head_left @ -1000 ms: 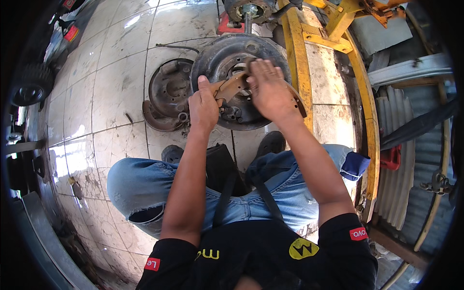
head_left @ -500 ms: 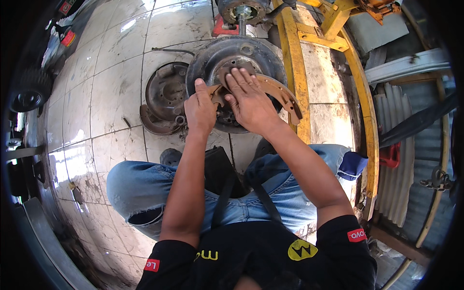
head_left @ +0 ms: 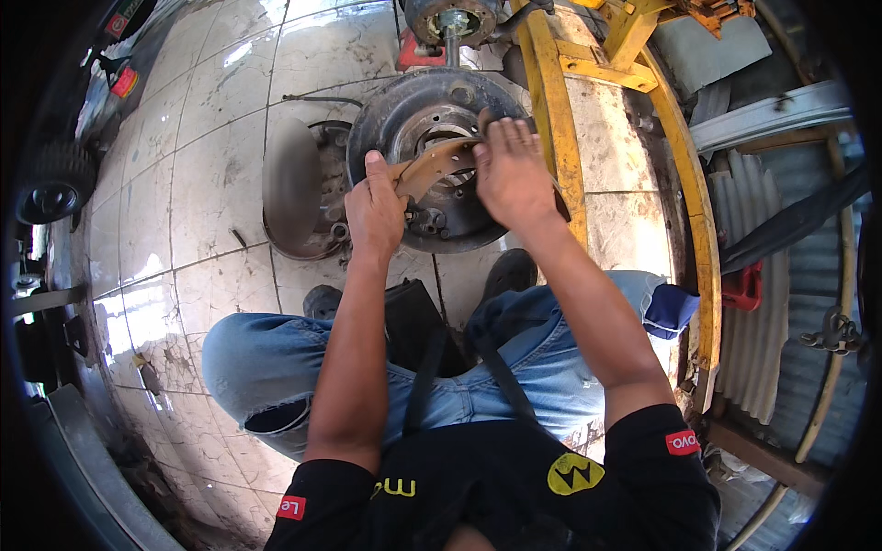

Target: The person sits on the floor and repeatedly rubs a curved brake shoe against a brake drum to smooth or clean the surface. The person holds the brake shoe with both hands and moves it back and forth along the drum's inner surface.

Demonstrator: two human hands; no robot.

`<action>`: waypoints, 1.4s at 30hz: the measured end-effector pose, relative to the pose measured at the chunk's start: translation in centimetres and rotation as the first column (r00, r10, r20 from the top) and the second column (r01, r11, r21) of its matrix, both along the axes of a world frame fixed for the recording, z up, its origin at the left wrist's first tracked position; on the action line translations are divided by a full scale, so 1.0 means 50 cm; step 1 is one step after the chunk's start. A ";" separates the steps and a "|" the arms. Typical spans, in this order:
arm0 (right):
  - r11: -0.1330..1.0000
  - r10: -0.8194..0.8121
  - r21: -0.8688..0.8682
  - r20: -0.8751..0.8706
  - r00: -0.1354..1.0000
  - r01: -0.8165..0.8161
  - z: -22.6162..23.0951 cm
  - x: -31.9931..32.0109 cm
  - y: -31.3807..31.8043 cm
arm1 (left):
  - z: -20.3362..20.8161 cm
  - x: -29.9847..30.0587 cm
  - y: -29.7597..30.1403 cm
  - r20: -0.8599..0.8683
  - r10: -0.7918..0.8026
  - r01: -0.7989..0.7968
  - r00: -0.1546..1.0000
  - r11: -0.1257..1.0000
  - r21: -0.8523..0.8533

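A curved brown brake shoe (head_left: pixel 447 166) is tilted over a black brake backing plate (head_left: pixel 386 106) on the floor ahead. My left hand (head_left: pixel 375 209) grips the shoe's left end, thumb up along it. Across the shoe's right part lies my right hand (head_left: pixel 516 179), hiding much of that side. A brown sheet, likely sandpaper (head_left: pixel 483 121), shows beside its fingers, pressed against the shoe. Left of these, a second backing plate (head_left: pixel 308 243) lies on the tiles, partly covered by a blurred grey oval shape (head_left: pixel 292 184) that I cannot make out.
A yellow metal frame (head_left: pixel 565 138) stands close on the right. Beyond the plate is a hub on an axle (head_left: pixel 452 23), with a red stand (head_left: pixel 418 50) beside it. A small tyre (head_left: pixel 57 182) is at far left. A thin hose (head_left: pixel 322 98) lies on the tiles.
My right hand has slid right along the shoe with the brown sheet, uncovering the shoe's middle. The shoe has tilted in my left hand. A blurred grey oval has appeared over the left plate.
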State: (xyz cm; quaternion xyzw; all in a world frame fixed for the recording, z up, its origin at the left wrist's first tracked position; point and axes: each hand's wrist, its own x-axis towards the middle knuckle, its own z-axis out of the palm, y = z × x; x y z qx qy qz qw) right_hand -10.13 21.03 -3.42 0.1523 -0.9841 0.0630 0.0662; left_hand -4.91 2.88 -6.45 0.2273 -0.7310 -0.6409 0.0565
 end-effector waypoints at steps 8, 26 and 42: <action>0.996 0.061 -0.058 -0.126 0.990 -0.068 -0.002 -0.012 0.006 | 0.004 0.002 0.001 -0.019 0.008 -0.008 1.000 1.000 -0.007; 0.970 0.206 -0.115 -0.072 0.976 -0.213 0.004 0.004 -0.011 | -0.017 -0.003 0.000 0.007 0.019 -0.018 1.000 0.994 -0.109; 0.888 0.411 -0.168 -0.124 0.903 -0.427 -0.018 0.046 -0.049 | 0.002 0.003 0.005 0.017 -0.046 0.049 0.999 0.949 -0.313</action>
